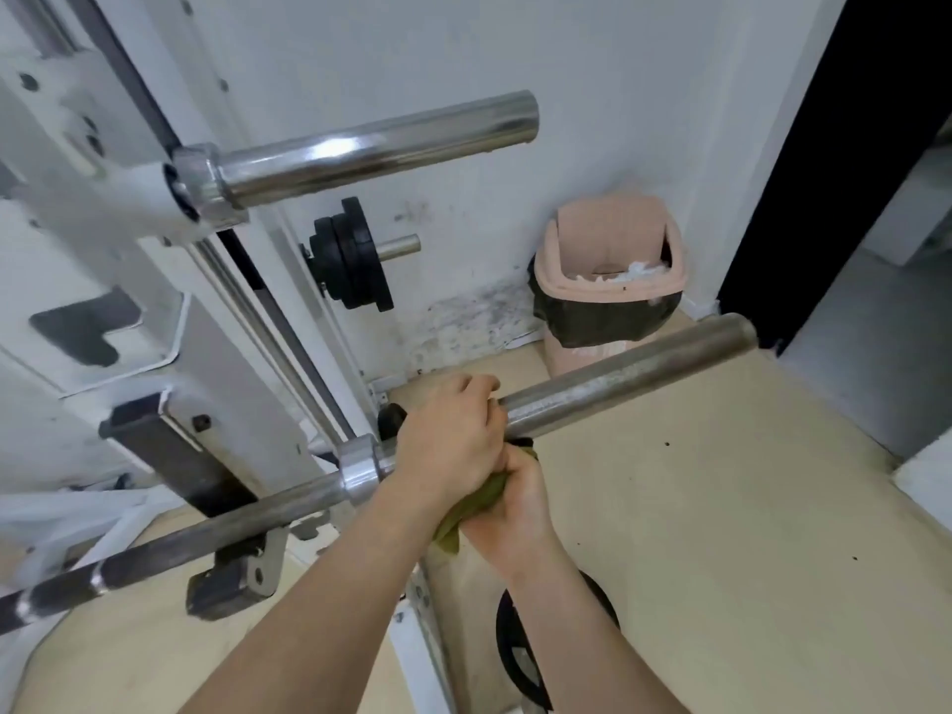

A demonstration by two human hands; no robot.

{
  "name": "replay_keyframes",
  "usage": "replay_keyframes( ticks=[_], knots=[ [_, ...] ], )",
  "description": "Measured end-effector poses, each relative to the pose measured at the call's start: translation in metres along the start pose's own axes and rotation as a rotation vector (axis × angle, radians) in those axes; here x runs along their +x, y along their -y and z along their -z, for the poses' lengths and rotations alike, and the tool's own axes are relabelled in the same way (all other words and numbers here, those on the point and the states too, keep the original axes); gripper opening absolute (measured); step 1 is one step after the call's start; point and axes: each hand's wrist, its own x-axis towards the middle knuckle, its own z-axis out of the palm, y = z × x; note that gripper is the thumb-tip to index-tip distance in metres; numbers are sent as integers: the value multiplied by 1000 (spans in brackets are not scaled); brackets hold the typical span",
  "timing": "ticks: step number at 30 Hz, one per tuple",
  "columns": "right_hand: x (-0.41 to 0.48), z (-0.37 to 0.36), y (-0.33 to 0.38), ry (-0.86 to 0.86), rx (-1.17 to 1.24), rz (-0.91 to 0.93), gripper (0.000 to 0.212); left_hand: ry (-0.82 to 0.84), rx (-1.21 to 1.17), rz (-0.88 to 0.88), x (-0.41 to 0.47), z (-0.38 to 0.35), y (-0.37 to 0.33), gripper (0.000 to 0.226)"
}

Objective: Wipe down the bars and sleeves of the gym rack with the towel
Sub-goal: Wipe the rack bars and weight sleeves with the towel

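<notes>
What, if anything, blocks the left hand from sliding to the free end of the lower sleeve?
Nothing that shows, so probably yes: the left hand grips the lower sleeve, and the sleeve looks bare from there to its end, with no plate or collar. The right hand holds the towel beneath.

Your left hand and right hand cover most of the towel; left of them, the bar runs off the picture's edge.
</notes>
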Motion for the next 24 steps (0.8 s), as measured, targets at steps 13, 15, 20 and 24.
replay_keyframes(
  ticks=[13,15,20,24],
  knots=[
    [-44,-42,-85,-80,-270,46,32,97,-314,-34,-81,57,82,39],
    [-63,-48,-89,-45,-372,114,29,63,-387,-3,-99,70,96,38],
    [-108,-101,-106,155,-495,257,38,-126,-424,145,-152,95,159,35],
    [-92,-156,-167,171,-1236,352,24,-188,-255,305,-197,110,230,45]
  ],
)
